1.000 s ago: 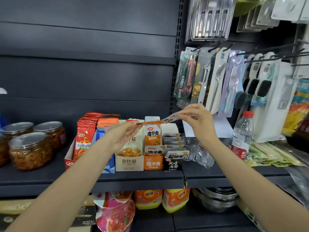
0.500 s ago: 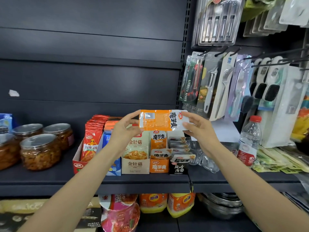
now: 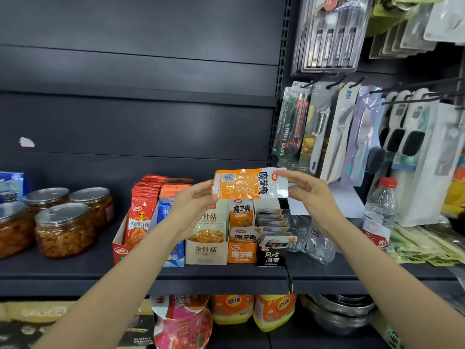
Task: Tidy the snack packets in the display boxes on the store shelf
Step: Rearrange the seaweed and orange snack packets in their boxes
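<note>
An orange and white snack packet (image 3: 249, 183) hangs sideways in the air above the display boxes, its printed face towards me. My left hand (image 3: 192, 201) pinches its left end and my right hand (image 3: 310, 191) pinches its right end. Below it on the dark shelf (image 3: 75, 269) stand the display boxes in a row: a red one (image 3: 120, 250) with red packets, a blue one (image 3: 176, 255), a beige one (image 3: 206, 251), an orange one (image 3: 241, 253) with matching orange packets, and a small black one (image 3: 271, 256).
Several clear jars of pickles (image 3: 64, 229) stand at the left. Glass cups (image 3: 299, 229) and a water bottle (image 3: 380, 214) sit right of the boxes. Packaged utensils and brushes (image 3: 339, 137) hang on hooks at the right. Bottles and metal bowls fill the shelf below.
The packet was edge-on and level one second ago; both hands have tipped it up so its face shows. The view has also shifted slightly right and up along the shelf.
</note>
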### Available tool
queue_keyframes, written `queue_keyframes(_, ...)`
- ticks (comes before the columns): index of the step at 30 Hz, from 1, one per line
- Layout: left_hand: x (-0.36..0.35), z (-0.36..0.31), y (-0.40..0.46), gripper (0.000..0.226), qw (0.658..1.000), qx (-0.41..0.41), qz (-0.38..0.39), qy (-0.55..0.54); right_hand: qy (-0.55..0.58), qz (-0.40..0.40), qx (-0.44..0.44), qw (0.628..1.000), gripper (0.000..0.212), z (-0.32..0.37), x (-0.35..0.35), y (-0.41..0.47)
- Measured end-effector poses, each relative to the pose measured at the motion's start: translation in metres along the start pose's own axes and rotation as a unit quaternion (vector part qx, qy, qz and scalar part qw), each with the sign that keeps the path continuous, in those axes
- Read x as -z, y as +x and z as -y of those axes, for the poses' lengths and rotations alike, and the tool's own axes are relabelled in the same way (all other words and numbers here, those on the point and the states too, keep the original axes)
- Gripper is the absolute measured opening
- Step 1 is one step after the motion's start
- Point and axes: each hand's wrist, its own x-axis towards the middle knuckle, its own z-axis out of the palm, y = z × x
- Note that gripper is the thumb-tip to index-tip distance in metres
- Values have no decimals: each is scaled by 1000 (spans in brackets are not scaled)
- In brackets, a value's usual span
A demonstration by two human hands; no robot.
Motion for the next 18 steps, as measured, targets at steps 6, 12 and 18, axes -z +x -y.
queue_keyframes(6, -6, 0, 1, 25, 999, 40, 16, -12, -165, -58, 66, 982, 19, 3, 2, 12)
queue_keyframes(12, -9, 8, 6, 45, 967, -29, 20, 254, -305, -71, 87, 946, 11, -2, -9, 20)
queue_keyframes(18, 3, 22, 9, 58, 861, -107, 29, 496, -412, 44, 102, 905, 17, -1, -26, 24)
